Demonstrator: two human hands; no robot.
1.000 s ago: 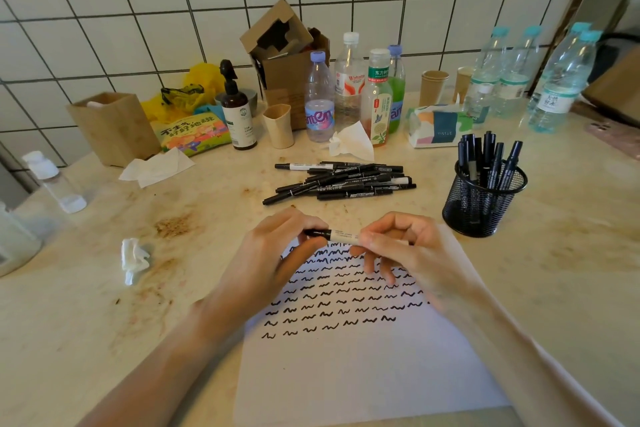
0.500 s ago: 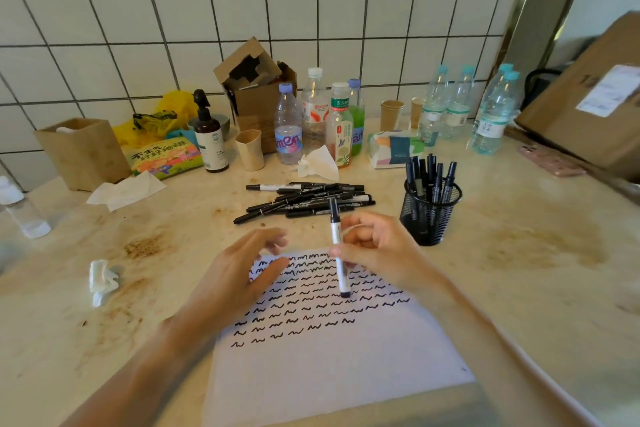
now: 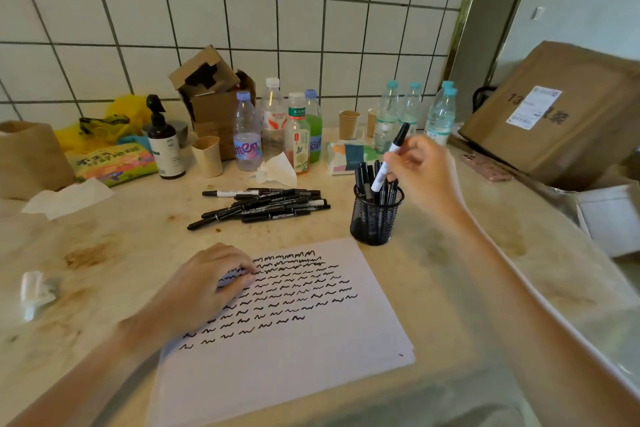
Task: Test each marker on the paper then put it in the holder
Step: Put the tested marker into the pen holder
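Observation:
My right hand (image 3: 420, 172) pinches a capped black-and-white marker (image 3: 390, 155) tilted over the black mesh holder (image 3: 375, 218), its lower end at the holder's mouth among several markers standing inside. My left hand (image 3: 204, 284) rests on the upper left of the white paper (image 3: 294, 350), fingers loosely curled and holding nothing. The paper carries rows of black squiggles. A pile of several black markers (image 3: 263, 206) lies on the counter beyond the paper, left of the holder.
Bottles (image 3: 273, 125), paper cups (image 3: 207, 156), a pump bottle (image 3: 162, 146), a tissue pack (image 3: 349, 156) and cardboard boxes (image 3: 554, 111) line the tiled back wall. Crumpled tissues (image 3: 34, 291) lie at the left. A phone (image 3: 486, 166) lies right of the holder.
My right hand carried the marker from above the paper up and right to the holder's mouth. My left hand dropped onto the paper. The camera view shifted right.

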